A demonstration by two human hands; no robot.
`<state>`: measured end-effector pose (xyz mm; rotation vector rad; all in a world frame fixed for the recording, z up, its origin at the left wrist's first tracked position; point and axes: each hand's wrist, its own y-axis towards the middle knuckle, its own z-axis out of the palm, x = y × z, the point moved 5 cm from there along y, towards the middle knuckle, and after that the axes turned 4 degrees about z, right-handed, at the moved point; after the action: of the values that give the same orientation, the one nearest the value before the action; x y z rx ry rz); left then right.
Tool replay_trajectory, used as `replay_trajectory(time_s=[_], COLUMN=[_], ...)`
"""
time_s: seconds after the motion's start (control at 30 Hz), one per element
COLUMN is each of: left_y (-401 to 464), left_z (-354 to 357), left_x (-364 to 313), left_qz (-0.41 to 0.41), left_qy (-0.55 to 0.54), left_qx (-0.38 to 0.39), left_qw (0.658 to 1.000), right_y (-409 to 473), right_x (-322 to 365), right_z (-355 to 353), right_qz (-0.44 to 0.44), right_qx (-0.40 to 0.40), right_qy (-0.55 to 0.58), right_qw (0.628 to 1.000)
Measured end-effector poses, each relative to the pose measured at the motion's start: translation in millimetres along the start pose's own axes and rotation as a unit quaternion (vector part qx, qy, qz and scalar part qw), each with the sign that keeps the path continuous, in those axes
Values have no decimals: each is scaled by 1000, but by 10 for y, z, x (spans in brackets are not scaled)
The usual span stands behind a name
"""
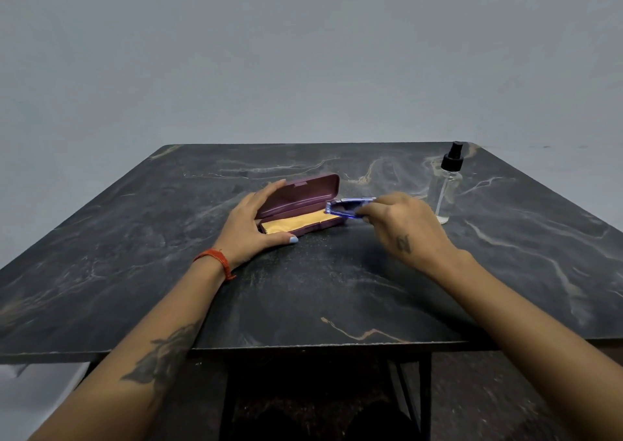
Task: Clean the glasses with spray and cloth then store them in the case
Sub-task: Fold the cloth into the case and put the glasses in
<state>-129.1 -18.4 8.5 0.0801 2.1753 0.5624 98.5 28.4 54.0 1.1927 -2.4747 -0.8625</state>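
Glasses (344,208), blue-framed and folded, sit at the right end of the open case (303,204), held just above its rim in the right hand (401,225). Going left to right: left hand (256,220), red thread band on its wrist, cups the case's left end, fingers straight along the raised lid, thumb flat on the counter (168,238) in front, a relaxed grip. Case is maroon with its lid tilted back, a yellow cloth (296,224) lining its tray. Case's long axis runs left-right, slightly skewed. Glasses lie along nearly the same axis, one end over the case, the other end in the right hand's pinched fingertips. Clear spray bottle (446,191), black nozzle, stands upright at far right, apart from both hands.
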Motion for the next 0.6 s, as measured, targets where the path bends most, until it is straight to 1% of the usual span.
replay_trajectory(time_s=[0.17,0.33,0.47,0.6], left_y=[8,29,38,34], left_z=[7,5,17,12], left_x=[28,37,69,67], left_qz=[2,19,21,22], left_qy=[-14,-36,-51,-48], left_qx=[1,-2,0,-2], left_qw=[1000,999,998,999], right_y=[333,463,442,403], right_x=[352,516,494,428], right_z=[111,389,546,616], right_qz=[-81,-120,-129,-112], right_qx=[-20,3,9,12], right_qy=[25,36,57,77], right_qw=[996,992,990,991])
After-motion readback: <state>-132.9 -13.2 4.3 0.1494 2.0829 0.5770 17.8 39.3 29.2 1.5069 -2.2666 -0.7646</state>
